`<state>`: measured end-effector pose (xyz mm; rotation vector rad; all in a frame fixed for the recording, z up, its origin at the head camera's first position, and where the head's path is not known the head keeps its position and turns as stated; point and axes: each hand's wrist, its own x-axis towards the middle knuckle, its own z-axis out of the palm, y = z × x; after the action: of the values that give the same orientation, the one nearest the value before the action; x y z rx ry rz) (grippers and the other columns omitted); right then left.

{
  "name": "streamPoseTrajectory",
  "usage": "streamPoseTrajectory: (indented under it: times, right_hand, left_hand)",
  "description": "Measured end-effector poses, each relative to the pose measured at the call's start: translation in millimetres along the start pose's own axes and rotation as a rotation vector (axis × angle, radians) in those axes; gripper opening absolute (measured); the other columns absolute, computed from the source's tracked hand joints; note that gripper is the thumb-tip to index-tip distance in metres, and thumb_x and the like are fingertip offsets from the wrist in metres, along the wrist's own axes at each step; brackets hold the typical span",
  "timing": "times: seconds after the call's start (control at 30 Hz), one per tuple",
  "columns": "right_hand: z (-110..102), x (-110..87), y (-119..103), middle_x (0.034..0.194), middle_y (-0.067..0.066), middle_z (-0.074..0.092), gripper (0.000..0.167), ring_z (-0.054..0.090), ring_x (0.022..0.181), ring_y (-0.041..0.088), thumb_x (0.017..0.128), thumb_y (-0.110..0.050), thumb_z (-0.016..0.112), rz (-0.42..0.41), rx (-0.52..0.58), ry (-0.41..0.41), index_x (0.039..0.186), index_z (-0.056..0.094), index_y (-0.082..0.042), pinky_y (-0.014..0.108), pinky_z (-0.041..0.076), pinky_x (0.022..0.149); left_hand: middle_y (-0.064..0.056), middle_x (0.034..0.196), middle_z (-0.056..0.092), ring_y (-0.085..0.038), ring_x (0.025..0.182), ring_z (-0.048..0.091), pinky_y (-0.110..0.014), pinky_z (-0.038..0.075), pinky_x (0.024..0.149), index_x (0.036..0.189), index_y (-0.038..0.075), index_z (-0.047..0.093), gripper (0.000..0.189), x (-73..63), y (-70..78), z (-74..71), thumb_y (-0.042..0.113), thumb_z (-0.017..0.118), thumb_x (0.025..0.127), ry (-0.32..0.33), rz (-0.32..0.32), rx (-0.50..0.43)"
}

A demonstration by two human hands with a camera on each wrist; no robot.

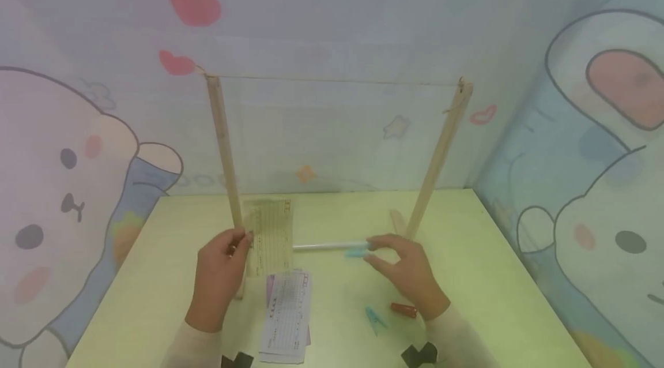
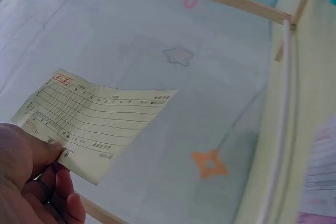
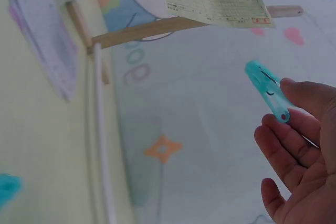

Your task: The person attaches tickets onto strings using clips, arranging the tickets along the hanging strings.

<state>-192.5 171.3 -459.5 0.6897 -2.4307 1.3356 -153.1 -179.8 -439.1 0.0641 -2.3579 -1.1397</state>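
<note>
Where the left hand pinches: thumb pressed to fingers over one edge of a yellow slip, lower fingers loosely bent.
Right hand: thumb and fingers pinch a light-blue clip; the other fingers are half bent and spread.
Yellow slip: raised off the table beside the left post; a ruled form with red-boxed characters in one corner, small dark print along its borders, and orange-red figures by the thumb, too small to read surely.
Paper stack: on the pale table, a white printed form over a pink sheet, its text illegible.
Loose clips: a second blue clip and a brownish-red clip lie near each other.
Frame: left post and right post, wooden, joined by a string on top and a white rod low down.
Wall: faint rounded letters, partly behind the left post, among hearts and cartoon animals.
</note>
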Motion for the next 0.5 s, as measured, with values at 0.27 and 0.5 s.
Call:
streamPoseTrajectory:
  times: [0.27, 0.5]
  right_hand:
    - [-64.8, 103.5, -76.3, 0.109, 0.0, 0.076, 0.03, 0.066, 0.107, 0.016, 0.088, -0.01, 0.083, -0.168, 0.098, -0.048, 0.116, 0.077, -0.01, 0.034, 0.05, 0.097]
    - [-90.3, 190.5, -146.9, 0.094, 0.003, 0.076, 0.024, 0.064, 0.094, 0.016, 0.085, -0.014, 0.087, -0.304, 0.027, -0.004, 0.106, 0.079, -0.008, 0.028, 0.049, 0.087]
  left_hand:
    - [-0.006, 0.096, 0.077, -0.017, 0.082, 0.065, -0.023, 0.047, 0.065, 0.107, 0.007, 0.077, 0.024, 80.9, 42.8, -28.4, 0.029, 0.067, 0.103, 0.111, 0.006, -0.095]
    - [-0.008, 0.098, 0.073, -0.019, 0.087, 0.059, -0.033, 0.048, 0.071, 0.109, 0.007, 0.076, 0.03, 121.7, 68.0, -30.9, 0.035, 0.066, 0.103, 0.077, 0.024, -0.138]
